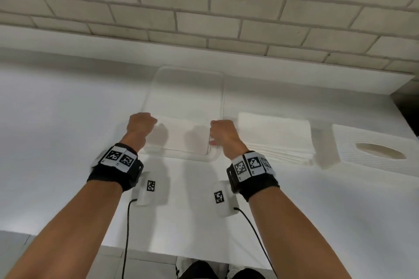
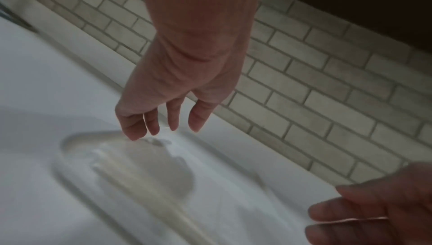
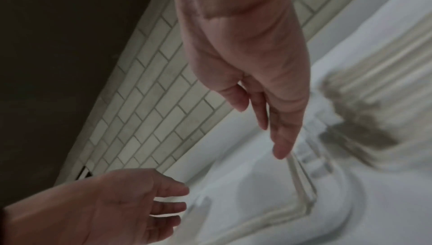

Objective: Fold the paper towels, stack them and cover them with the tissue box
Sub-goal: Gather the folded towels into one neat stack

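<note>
— Checking the left hand (image 1: pixel 140 125) and the right hand (image 1: pixel 223 133) first: gripping anything?

— Gripping nothing. Hanging slack, fingers down and apart in both wrist views, just above the folded paper towel (image 1: pixel 181 136). Hard to say whether touching it or not.

— And the towel: lying where?

— Lying flat in the near end of the clear tray (image 1: pixel 188 88), between the two hands. Looks like a fold done and laid down, so probably time to smooth it, or to fetch another sheet.

— Advice for doing that well?

— Press lightly with flat fingers, from the crease outward, without dragging; thin paper, likely to bunch. Then reach right with the right hand only, to the stack of paper towels (image 1: pixel 275 140) just beside the tray on the table (image 1: pixel 56 108). Pinch one top corner and peel slowly, so as to lift a single sheet.

— And the left?

— Keep it low over the tray, ready to pin the folded piece if disturbed. Line up each new fold edge to edge on it.

— Farther out?

— Leave the tissue box (image 1: pixel 371 149), right of the stack, until the pile is done. Beyond that, only the brick wall (image 1: pixel 204 7).
</note>
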Tool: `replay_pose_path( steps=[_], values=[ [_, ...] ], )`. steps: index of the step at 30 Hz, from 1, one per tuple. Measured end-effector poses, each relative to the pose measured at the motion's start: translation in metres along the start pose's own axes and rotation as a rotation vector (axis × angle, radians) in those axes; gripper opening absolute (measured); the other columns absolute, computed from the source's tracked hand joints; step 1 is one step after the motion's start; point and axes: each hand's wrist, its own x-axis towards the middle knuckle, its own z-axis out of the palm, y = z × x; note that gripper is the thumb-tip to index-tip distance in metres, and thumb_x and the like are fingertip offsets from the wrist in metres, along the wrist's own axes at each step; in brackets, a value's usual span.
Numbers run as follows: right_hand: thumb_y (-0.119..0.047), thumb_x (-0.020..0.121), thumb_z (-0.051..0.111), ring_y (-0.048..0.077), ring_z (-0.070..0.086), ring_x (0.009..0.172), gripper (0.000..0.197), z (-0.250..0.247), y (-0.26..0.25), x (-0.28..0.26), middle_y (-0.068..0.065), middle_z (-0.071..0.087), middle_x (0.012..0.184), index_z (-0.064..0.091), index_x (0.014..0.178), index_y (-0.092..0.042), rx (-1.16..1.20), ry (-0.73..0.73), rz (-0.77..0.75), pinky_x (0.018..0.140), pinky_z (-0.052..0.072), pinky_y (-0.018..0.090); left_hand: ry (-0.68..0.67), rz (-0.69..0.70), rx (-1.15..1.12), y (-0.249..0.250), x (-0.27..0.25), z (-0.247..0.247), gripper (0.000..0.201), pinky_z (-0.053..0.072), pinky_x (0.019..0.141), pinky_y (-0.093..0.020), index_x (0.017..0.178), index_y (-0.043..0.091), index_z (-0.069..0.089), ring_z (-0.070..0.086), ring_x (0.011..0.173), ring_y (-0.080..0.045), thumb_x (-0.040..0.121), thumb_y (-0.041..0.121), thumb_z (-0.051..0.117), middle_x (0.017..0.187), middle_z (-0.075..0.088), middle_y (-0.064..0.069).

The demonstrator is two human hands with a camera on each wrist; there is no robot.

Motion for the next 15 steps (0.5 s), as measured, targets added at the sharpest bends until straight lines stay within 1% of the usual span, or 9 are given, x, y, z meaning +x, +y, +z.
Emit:
replay_pose_path(
  steps=[1, 2, 3, 5, 7, 8, 10, 12, 15],
  values=[
    [-0.016, 0.095, 0.042, 0.025, 0.051, 0.091, 0.008, 0.009, 0.002, 0.005, 0.010, 0.052, 0.090, 0.049, 0.098, -0.013, -0.054, -0.005, 0.022, 0.096, 0.052, 0.047, 0.022, 0.011, 0.051, -0.002, -0.003, -0.007, 0.024, 0.038, 0.082, -0.029, 0.116, 0.003, 0.062, 0.049, 0.099, -0.021, 0.094, 0.008, 0.054, 0.130, 0.057, -0.023],
    [-0.018, 0.094, 0.041, 0.025, 0.050, 0.092, 0.007, 0.013, 0.006, 0.010, 0.011, 0.049, 0.097, 0.045, 0.099, -0.014, -0.100, 0.008, 0.047, 0.097, 0.050, 0.047, 0.030, -0.002, 0.099, -0.006, 0.003, -0.009, 0.010, 0.039, 0.080, -0.029, 0.098, 0.009, 0.063, 0.047, 0.094, -0.020, 0.093, 0.008, 0.054, 0.118, 0.060, -0.021],
    [-0.018, 0.094, 0.040, 0.025, 0.048, 0.093, 0.008, 0.015, 0.009, 0.015, 0.012, 0.048, 0.100, 0.044, 0.100, -0.015, -0.128, 0.024, 0.059, 0.098, 0.050, 0.046, 0.047, -0.024, 0.108, -0.009, 0.007, -0.010, 0.007, 0.039, 0.077, -0.028, 0.086, 0.011, 0.059, 0.048, 0.091, -0.021, 0.091, 0.009, 0.055, 0.106, 0.060, -0.017],
    [-0.016, 0.094, 0.039, 0.024, 0.046, 0.092, 0.013, 0.019, 0.011, 0.023, 0.012, 0.045, 0.102, 0.047, 0.105, -0.015, -0.152, 0.049, 0.082, 0.098, 0.049, 0.045, 0.075, -0.064, 0.152, -0.016, 0.013, -0.010, 0.011, 0.040, 0.073, -0.027, 0.080, 0.008, 0.054, 0.051, 0.088, -0.024, 0.089, 0.012, 0.058, 0.090, 0.056, -0.009],
    [-0.011, 0.095, 0.038, 0.023, 0.044, 0.094, 0.030, 0.021, 0.010, 0.027, 0.012, 0.043, 0.103, 0.052, 0.121, -0.007, -0.147, 0.067, 0.084, 0.100, 0.048, 0.045, 0.068, -0.086, 0.140, -0.012, 0.010, -0.011, 0.012, 0.045, 0.077, -0.029, 0.091, 0.002, 0.057, 0.056, 0.094, -0.030, 0.087, 0.012, 0.062, 0.091, 0.056, -0.009],
    [-0.009, 0.095, 0.038, 0.023, 0.043, 0.095, 0.036, 0.021, 0.009, 0.028, 0.012, 0.041, 0.104, 0.050, 0.128, 0.000, -0.138, 0.071, 0.085, 0.102, 0.046, 0.046, 0.062, -0.094, 0.127, -0.012, 0.013, -0.010, 0.023, 0.047, 0.082, -0.033, 0.104, -0.001, 0.058, 0.058, 0.102, -0.034, 0.086, 0.012, 0.066, 0.098, 0.057, -0.012],
    [-0.007, 0.095, 0.038, 0.023, 0.043, 0.096, 0.039, 0.020, 0.010, 0.030, 0.012, 0.041, 0.104, 0.046, 0.132, 0.006, -0.127, 0.071, 0.093, 0.104, 0.046, 0.048, 0.026, -0.131, 0.100, -0.009, 0.010, -0.011, 0.046, 0.046, 0.085, -0.035, 0.122, -0.007, 0.052, 0.056, 0.115, -0.037, 0.084, 0.010, 0.071, 0.117, 0.059, -0.019],
    [-0.005, 0.094, 0.039, 0.023, 0.046, 0.096, 0.039, 0.022, 0.012, 0.031, 0.012, 0.044, 0.104, 0.048, 0.130, 0.008, -0.111, 0.068, 0.108, 0.103, 0.047, 0.049, 0.008, -0.143, 0.095, -0.008, 0.011, -0.010, 0.056, 0.044, 0.088, -0.035, 0.129, -0.009, 0.047, 0.053, 0.122, -0.037, 0.083, 0.009, 0.073, 0.132, 0.055, -0.022],
    [-0.006, 0.094, 0.041, 0.024, 0.051, 0.095, 0.038, 0.022, 0.016, 0.032, 0.012, 0.050, 0.102, 0.052, 0.128, 0.008, -0.085, 0.072, 0.106, 0.101, 0.048, 0.049, -0.040, -0.144, 0.064, -0.006, 0.008, -0.012, 0.063, 0.043, 0.087, -0.034, 0.130, -0.008, 0.046, 0.052, 0.123, -0.037, 0.079, 0.013, 0.077, 0.133, 0.054, -0.022]
  ],
)
